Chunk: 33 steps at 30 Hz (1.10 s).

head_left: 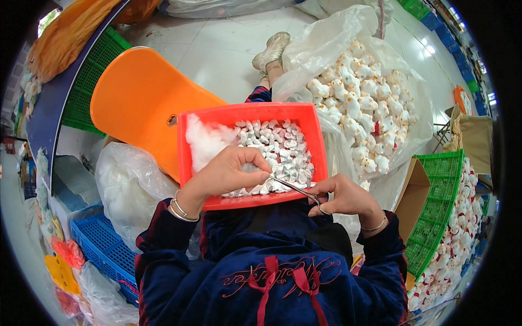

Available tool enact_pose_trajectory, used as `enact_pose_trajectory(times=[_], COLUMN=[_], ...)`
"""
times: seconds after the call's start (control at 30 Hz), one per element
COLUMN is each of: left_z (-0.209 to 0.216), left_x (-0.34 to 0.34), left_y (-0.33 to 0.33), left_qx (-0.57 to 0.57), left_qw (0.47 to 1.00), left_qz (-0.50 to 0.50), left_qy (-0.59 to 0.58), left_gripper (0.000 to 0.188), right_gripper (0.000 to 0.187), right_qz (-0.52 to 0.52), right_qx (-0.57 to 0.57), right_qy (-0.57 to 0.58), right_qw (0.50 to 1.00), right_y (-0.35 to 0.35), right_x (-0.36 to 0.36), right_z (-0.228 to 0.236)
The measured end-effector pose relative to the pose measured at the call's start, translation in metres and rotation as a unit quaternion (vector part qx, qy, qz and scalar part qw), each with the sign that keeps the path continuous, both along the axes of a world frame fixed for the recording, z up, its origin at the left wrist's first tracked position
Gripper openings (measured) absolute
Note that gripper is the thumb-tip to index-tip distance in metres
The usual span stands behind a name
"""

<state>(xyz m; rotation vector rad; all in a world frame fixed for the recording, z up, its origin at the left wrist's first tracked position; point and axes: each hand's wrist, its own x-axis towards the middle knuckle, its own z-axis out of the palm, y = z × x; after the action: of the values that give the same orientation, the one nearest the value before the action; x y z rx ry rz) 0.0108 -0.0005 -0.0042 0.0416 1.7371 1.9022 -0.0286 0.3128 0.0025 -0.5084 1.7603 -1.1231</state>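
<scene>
A red plastic tray (247,202) rests on my lap. White fluffy stuffing (205,140) fills its left part, and several small white and silvery-grey pieces (280,144) lie loose across the rest. My right hand (350,196) grips slim metal ring-handled forceps (292,187) by the handles, with the jaws pointing left. Over the tray's near side, my left hand (225,171) is pinched closed right at the forceps' tip. Whatever sits between its thumb and fingers is too small and covered to make out.
An orange chair-like panel (141,103) stands beyond the tray's left side. At the right, a clear plastic bag (337,32) holds several small white plush toys (364,103). Green crates (437,212) stand on the right, a blue crate (106,247) at lower left beside a plastic bag (130,185).
</scene>
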Motion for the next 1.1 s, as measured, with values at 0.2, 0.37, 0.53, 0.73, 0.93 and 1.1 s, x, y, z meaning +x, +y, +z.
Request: enact_pose_trajectory(times=[0.2, 0.37, 0.53, 0.73, 0.93, 1.1], left_z=[-0.014, -0.022, -0.019, -0.018, -0.017, -0.024], left_x=[0.007, 0.004, 0.002, -0.007, -0.01, -0.006], left_y=[0.015, 0.001, -0.039, 0.008, 0.016, 0.016], left_qx=[-0.158, -0.191, -0.17, -0.083, -0.063, -0.022], left_qw=[0.979, 0.965, 0.984, 0.995, 0.998, 0.993], left_qz=[0.004, 0.018, 0.043, -0.014, 0.005, 0.112], left_qy=[0.132, 0.177, 0.036, 0.046, 0.002, -0.031], left_gripper=[0.009, 0.005, 0.013, 0.042, 0.019, 0.019], right_gripper=[0.027, 0.027, 0.028, 0.03, 0.031, 0.03], right_qz=[0.037, 0.003, -0.02, 0.009, 0.01, -0.001], right_qx=[0.042, 0.053, 0.091, 0.068, 0.07, 0.063], right_qy=[0.036, 0.032, 0.038, 0.071, 0.082, 0.08], right_qw=[0.998, 0.998, 0.995, 0.995, 0.994, 0.995], right_y=[0.0, 0.003, 0.032, 0.019, 0.021, 0.011], right_x=[-0.001, 0.002, -0.008, -0.012, -0.012, -0.012], right_z=[-0.001, 0.005, 0.005, 0.01, 0.009, 0.008])
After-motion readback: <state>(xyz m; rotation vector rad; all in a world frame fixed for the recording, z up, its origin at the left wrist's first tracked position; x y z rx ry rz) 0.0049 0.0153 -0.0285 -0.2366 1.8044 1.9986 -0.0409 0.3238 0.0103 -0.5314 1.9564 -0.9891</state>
